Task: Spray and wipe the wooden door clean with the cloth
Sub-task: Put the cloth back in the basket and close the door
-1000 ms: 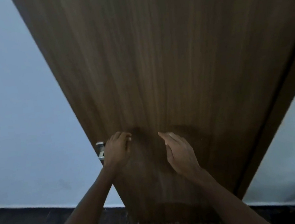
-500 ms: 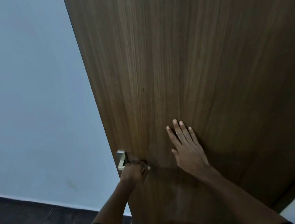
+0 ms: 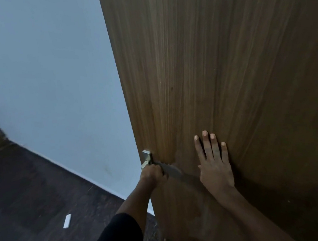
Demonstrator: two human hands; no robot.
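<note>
The brown wooden door (image 3: 217,64) fills the right two thirds of the view, its free edge running down the middle. My left hand (image 3: 152,175) is closed around the metal door handle (image 3: 167,170) near that edge. A metal latch (image 3: 147,158) sticks out of the door edge just above my left hand. My right hand (image 3: 213,159) lies flat on the door face to the right of the handle, fingers spread and pointing up. No cloth or spray bottle is in view.
A pale blue-white wall (image 3: 40,74) stands to the left of the door. Dark floor (image 3: 25,205) stretches across the lower left, with a small white strip (image 3: 67,221) lying on it. A white skirting line runs along the foot of the wall.
The view has swung left, showing more wall and floor. My left hand went from the door face down onto the handle. My right hand flattened against the door, fingers spread.
</note>
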